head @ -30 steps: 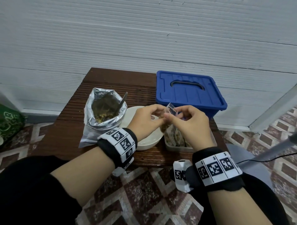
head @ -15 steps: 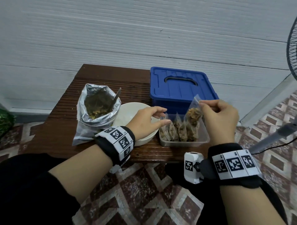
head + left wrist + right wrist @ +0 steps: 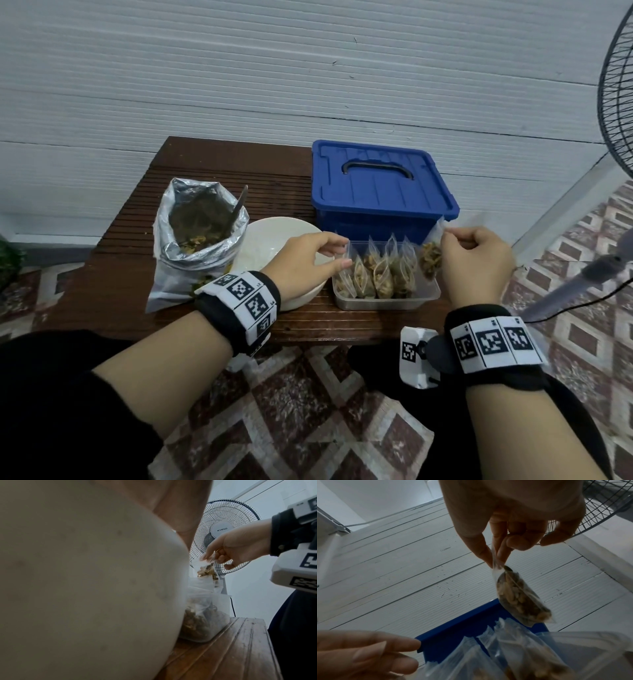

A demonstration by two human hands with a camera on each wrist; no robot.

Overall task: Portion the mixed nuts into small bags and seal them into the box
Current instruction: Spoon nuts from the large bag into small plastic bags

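Observation:
My right hand [image 3: 474, 255] pinches the top of a small clear bag of nuts [image 3: 430, 257] [image 3: 521, 597] and holds it over the right end of a clear plastic box [image 3: 387, 301]. Several filled small bags [image 3: 376, 274] stand in a row inside that box. My left hand [image 3: 310, 262] hovers at the box's left end with fingers relaxed, holding nothing. A foil bag of mixed nuts [image 3: 198, 236] with a spoon handle [image 3: 239, 205] stands open at the left. In the left wrist view the right hand [image 3: 236, 547] holds the small bag [image 3: 207, 570] above the box.
A white bowl [image 3: 270, 240] sits between the foil bag and the clear box, under my left wrist. A blue lidded container [image 3: 380, 192] stands behind the box. The wooden table [image 3: 137, 284] ends just before my wrists. A standing fan [image 3: 616, 102] is at the right.
Both hands held the small bag together over the bowl; the right hand then carried it alone rightward over the clear box and lowered it. The left hand let go and stayed by the box.

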